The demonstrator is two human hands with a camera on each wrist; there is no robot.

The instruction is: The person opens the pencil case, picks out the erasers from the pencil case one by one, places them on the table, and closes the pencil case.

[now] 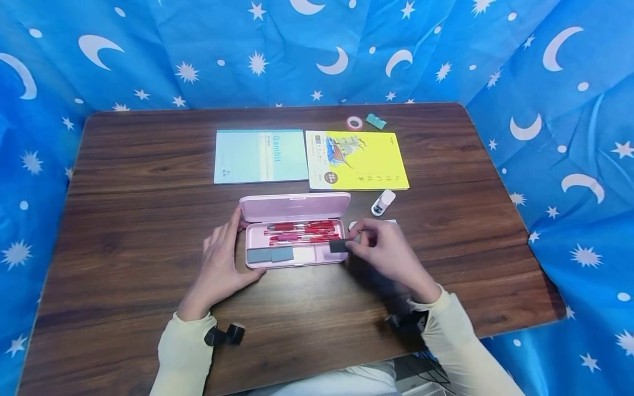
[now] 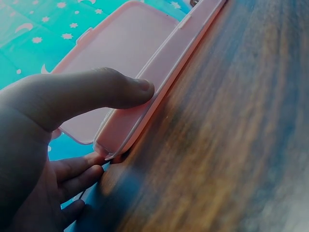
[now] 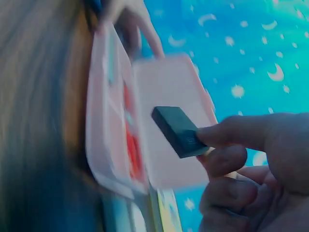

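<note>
A pink pencil case (image 1: 294,209) lies with its lid up. Red pens (image 1: 302,234) fill its back section; two grey-green erasers (image 1: 260,255) and a white block (image 1: 304,254) sit in the front one. My left hand (image 1: 220,267) holds the case's left end, thumb on the front wall, as the left wrist view shows on the case (image 2: 130,121). Between thumb and fingers my right hand (image 1: 391,250) pinches a dark rectangular eraser (image 3: 178,130), over the right end of the front section. In the right wrist view it is clear of the case (image 3: 169,82).
Behind the case lie a light-blue notebook (image 1: 260,157) and a yellow book (image 1: 376,159). A tape roll (image 1: 354,122) and a teal item (image 1: 376,121) are beyond them. A small white bottle-like item (image 1: 383,202) lies at right, near a white object partly hidden by my right hand.
</note>
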